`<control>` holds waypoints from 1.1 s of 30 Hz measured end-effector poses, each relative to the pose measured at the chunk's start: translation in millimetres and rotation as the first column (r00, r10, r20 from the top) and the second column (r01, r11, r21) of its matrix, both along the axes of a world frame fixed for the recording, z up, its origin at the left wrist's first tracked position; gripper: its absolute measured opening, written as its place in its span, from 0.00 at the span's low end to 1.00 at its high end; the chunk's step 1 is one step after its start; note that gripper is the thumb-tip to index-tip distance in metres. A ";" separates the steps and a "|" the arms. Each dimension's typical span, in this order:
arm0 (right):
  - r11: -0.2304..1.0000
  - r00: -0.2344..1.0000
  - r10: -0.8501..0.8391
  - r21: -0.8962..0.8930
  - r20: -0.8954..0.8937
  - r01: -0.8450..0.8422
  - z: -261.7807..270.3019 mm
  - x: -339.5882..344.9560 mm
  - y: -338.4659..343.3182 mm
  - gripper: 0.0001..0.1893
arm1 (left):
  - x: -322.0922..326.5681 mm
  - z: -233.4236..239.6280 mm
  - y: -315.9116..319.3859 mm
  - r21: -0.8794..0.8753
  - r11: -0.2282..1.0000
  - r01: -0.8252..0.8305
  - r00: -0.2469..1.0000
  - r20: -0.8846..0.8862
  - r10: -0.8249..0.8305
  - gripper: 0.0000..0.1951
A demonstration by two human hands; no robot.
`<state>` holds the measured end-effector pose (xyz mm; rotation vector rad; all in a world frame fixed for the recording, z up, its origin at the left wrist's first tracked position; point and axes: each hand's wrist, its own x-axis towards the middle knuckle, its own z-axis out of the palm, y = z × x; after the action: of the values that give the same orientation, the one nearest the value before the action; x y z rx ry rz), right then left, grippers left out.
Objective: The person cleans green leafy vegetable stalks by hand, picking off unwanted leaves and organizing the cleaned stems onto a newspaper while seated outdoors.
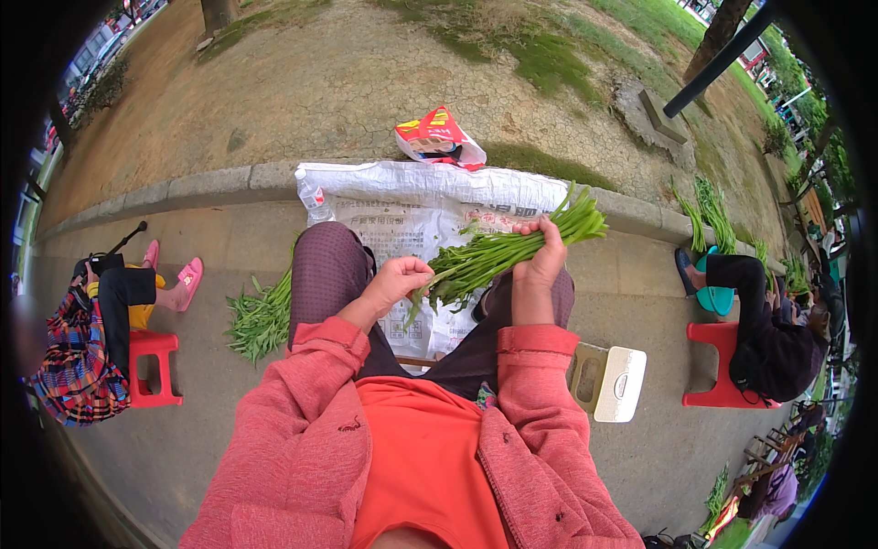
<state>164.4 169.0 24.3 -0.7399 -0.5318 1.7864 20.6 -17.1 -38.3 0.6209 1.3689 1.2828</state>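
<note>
A bunch of long green leafy stems point(501, 254) is held slantwise above my lap, its leafy ends to the left and cut ends to the upper right. My right hand point(542, 257) grips it around the stems. At the leafy end, the thumb and fingers of my left hand point(399, 283) pinch a thin stem or leaf. Below the bunch lies a printed white woven sack point(411, 240), with small leaf scraps on it. More leafy stems point(264, 316) rest on the pavement beside my left knee, partly hidden by it.
A plastic bottle point(312, 195) stands on the sack's left side. Behind it, a red and white bag point(440, 141) sits past the kerb point(212, 183). To my right is a beige plastic stool point(619, 384). People sit on red stools point(154, 364) at both sides, with green stems point(713, 209) along the right kerb.
</note>
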 end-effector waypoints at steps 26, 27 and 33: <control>0.994 0.991 -0.104 0.036 -0.081 0.107 2.2 36.6 31.8 0.06 | -13.2 -7.1 -18.8 -0.231 0.970 -0.074 0.997 0.003 0.077 0.08; 0.993 0.991 -0.112 0.029 -0.077 0.114 3.2 38.3 33.3 0.06 | -13.5 -6.7 -18.8 -0.232 0.970 -0.079 0.996 0.011 0.084 0.09; 0.987 0.985 -0.159 -0.026 -0.069 0.158 9.7 42.7 35.4 0.07 | -17.0 -7.6 -18.6 -0.256 0.956 -0.145 0.960 0.196 0.199 0.14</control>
<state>207.1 204.4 34.1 -0.7101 -0.3965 1.6654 3.6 -35.7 -45.8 0.1889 1.3878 1.2579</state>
